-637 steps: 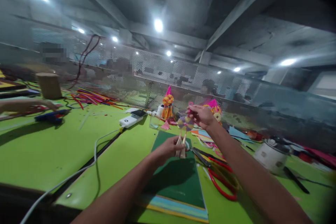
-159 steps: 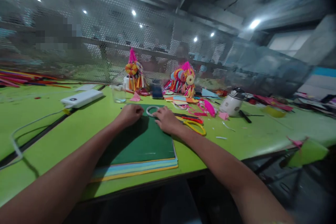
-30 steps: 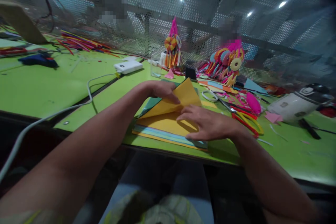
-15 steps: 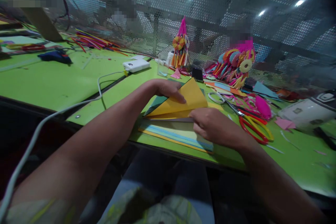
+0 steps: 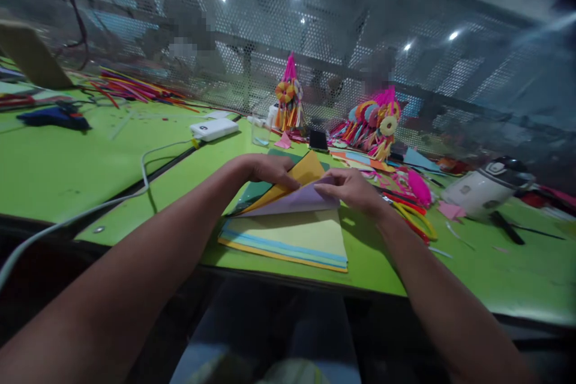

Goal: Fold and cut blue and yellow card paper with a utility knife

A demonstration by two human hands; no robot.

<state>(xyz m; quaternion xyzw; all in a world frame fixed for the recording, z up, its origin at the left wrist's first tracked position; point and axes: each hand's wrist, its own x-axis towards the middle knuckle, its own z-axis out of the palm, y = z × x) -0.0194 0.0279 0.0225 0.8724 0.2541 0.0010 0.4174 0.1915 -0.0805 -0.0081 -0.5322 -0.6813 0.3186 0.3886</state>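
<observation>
A stack of coloured paper sheets point(image 5: 283, 235), pale yellow on top with blue and orange edges below, lies at the table's front edge. My right hand point(image 5: 348, 188) pinches the lifted edge of a lilac paper sheet point(image 5: 306, 199), which curls up from the stack. Behind it, my left hand point(image 5: 274, 169) presses its fingers on a raised orange-yellow sheet point(image 5: 310, 168), holding it back. A dark green sheet point(image 5: 255, 192) shows under and beside the left hand. The far part of the stack is hidden by the raised sheets.
Scissors with red and yellow handles point(image 5: 418, 222) lie right of the stack. Further back are a white power bank point(image 5: 214, 129) with a cable, a clear cup point(image 5: 261, 132), a dark phone point(image 5: 318, 140) and tasselled paper ornaments point(image 5: 288, 96). A white kettle-like container point(image 5: 477, 189) is at right.
The orange-yellow sheet is folded further back, and the lilac sheet beneath has been lifted by my right hand. The head view has shifted right and up.
</observation>
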